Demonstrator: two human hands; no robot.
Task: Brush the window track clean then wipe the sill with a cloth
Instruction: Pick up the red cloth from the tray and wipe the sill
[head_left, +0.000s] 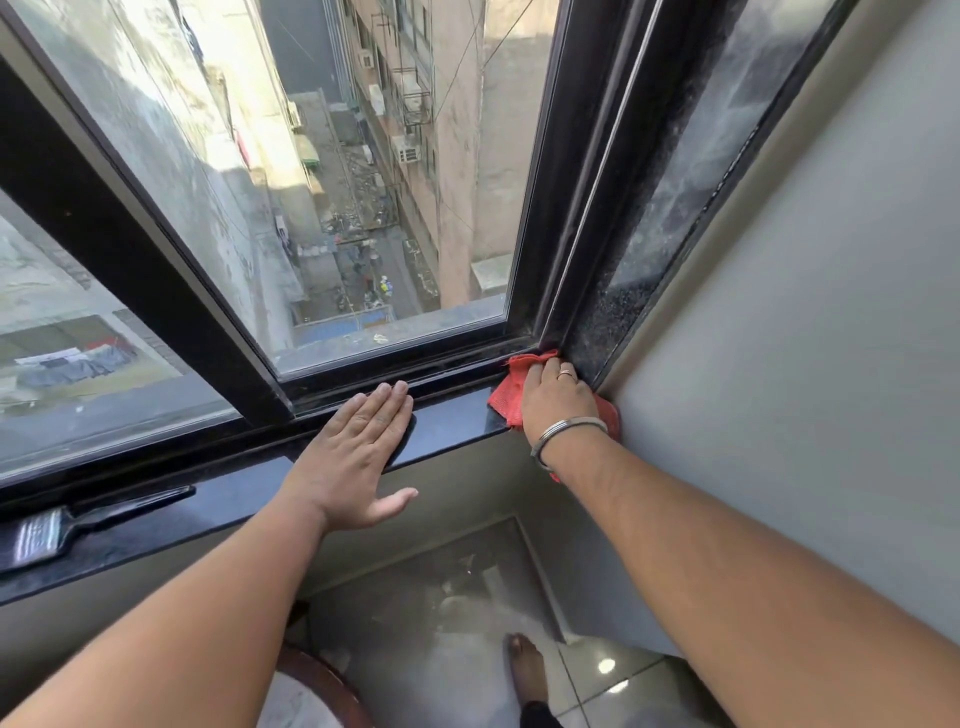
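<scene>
A red cloth (508, 391) lies bunched in the right corner of the dark sill (452, 427), pushed against the window track (415, 375). My right hand (557, 399) presses down flat on the cloth and covers most of it. My left hand (358, 457) rests palm down on the sill, fingers together and reaching the track's edge, thumb hanging over the sill's front. A black paint brush (78, 522) lies on the sill at the far left, away from both hands.
The black window frame (556, 218) rises right behind the cloth, with a dusty side reveal (670, 197) and grey wall (810, 322) to the right. Below are a tiled floor (447, 613), my bare foot (527, 670) and a round wooden-rimmed object (322, 686).
</scene>
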